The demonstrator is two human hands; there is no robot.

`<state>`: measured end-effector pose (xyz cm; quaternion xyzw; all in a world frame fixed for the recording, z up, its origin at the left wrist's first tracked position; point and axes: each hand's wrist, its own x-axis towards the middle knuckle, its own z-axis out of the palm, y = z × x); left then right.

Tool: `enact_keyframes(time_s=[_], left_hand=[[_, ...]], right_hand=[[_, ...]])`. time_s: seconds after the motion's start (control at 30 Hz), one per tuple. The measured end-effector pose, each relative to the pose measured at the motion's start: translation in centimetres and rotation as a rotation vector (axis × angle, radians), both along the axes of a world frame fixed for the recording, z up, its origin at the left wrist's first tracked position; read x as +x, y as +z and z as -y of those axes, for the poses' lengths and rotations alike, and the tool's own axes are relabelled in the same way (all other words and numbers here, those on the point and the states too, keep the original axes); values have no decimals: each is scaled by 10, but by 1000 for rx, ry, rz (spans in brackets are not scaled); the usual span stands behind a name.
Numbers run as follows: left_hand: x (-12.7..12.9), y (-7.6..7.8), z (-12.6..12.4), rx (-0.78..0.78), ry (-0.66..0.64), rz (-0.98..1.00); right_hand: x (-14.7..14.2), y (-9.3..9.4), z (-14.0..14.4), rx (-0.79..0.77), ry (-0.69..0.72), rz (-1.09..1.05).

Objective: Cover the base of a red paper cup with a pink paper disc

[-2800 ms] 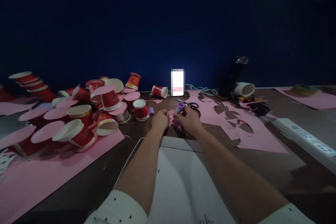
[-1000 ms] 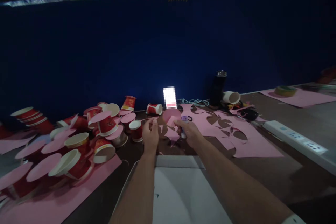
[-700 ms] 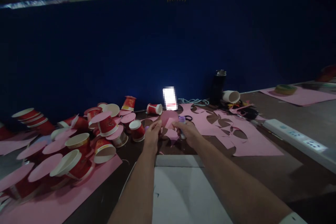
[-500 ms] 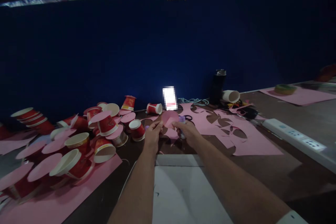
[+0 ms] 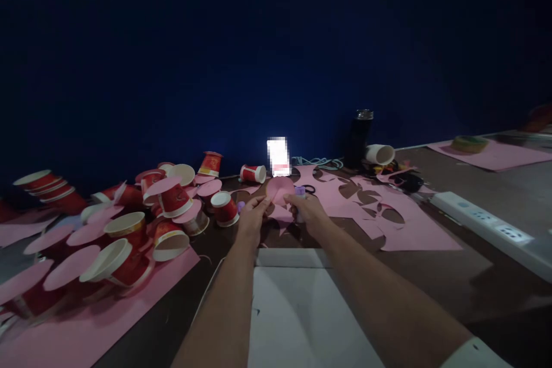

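Note:
A round pink paper disc (image 5: 279, 188) is held up between my two hands, just in front of the bright screen. My left hand (image 5: 253, 217) pinches its lower left edge. The fingertips of my right hand (image 5: 309, 214) close on its right side. That same hand also grips a glue stick (image 5: 300, 191) with a purple end; its lower part is mostly hidden by the fingers. Close to my left hand lies a small purple cap (image 5: 240, 206). A red paper cup (image 5: 225, 210) with a white rim stands left of that cap.
Many red paper cups (image 5: 129, 267), several topped with pink discs, crowd the left side. Cut pink sheets (image 5: 340, 201), scissors (image 5: 309, 189), a dark flask (image 5: 359, 141) and a power strip (image 5: 483, 221) lie to the right. A white box (image 5: 302, 310) sits under my forearms.
The view has tipped slightly down, so things sit a little higher. The disc has turned a little and shows more of its face. Both hands keep their hold.

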<state>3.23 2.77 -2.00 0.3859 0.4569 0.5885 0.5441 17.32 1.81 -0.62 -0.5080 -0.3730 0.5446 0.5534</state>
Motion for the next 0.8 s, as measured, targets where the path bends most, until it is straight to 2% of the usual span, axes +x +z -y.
enact_keyframes(time_s=[0.8], left_hand=[[3, 4, 4, -20, -39, -42]], right_hand=[[-3, 7, 5, 13, -52, 51]])
